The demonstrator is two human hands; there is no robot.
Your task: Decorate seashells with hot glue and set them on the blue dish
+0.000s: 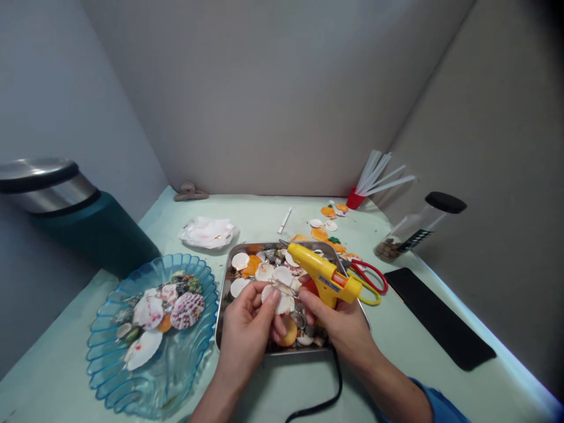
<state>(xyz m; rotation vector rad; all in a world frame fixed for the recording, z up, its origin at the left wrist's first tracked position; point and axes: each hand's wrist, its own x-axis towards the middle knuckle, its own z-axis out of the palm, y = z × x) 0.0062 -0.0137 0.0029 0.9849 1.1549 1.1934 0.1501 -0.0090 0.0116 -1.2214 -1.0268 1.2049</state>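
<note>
My left hand (pixel 249 320) is closed, pinching a white scallop shell (pixel 278 298) between thumb and fingers above the tray. My right hand (pixel 339 323) is closed round the handle of a yellow hot glue gun (pixel 324 273), whose nozzle points up and to the left. The right thumb and fingertips are close to the right edge of the shell; whether they touch it is hard to tell. Below both hands lies a metal tray (pixel 224 294) filled with mixed shells. A black cord (pixel 338 382) runs down from beneath the right hand.
At left stand a blue shell-shaped dish (pixel 99 352) of shells and a green bottle (pixel 97 229). Behind the tray lie a white packet (pixel 208 232) and a marker (pixel 285 220). To the right are scissors (pixel 374 279), a phone (pixel 436 317), a jar (pixel 414 229) and glue sticks (pixel 374 173).
</note>
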